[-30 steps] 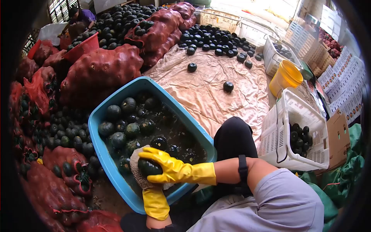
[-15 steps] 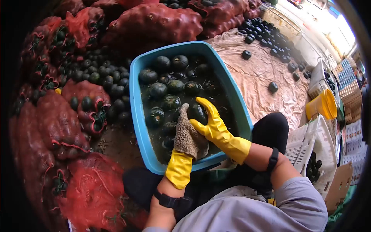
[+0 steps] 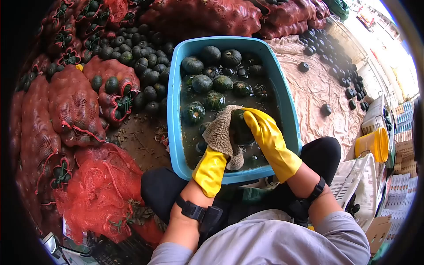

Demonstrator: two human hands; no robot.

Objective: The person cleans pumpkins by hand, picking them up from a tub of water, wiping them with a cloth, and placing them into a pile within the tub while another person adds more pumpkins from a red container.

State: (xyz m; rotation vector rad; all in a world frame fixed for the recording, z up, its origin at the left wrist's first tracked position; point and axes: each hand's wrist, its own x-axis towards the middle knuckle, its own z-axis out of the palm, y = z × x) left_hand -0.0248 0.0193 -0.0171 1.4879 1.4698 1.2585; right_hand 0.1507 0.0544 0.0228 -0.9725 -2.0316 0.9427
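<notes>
A blue tub (image 3: pixel 174 110) of murky water stands in front of me, with several dark green squashes (image 3: pixel 202 83) in it. Near its front end my left hand (image 3: pixel 210 171), in a yellow glove, is wrapped in a brown textured cloth (image 3: pixel 219 132); the cloth hides its fingers. The cloth lies against the left side of one dark green squash (image 3: pixel 241 128). My right hand (image 3: pixel 266 139), also in a yellow glove, curves its fingers over the right side of that same squash, so it sits between both hands.
Red mesh sacks (image 3: pixel 75 106) and a heap of squashes (image 3: pixel 137 57) lie left. More squashes (image 3: pixel 326 109) rest on a pale sheet (image 3: pixel 304 88) at right, near a yellow bucket (image 3: pixel 373 145) and white crates (image 3: pixel 353 176). An orange-red net (image 3: pixel 104 190) lies front left.
Both hands have come together around a squash that now shows between them; the right fingers have closed over it. The camera view has shifted, so the tub appears further right.
</notes>
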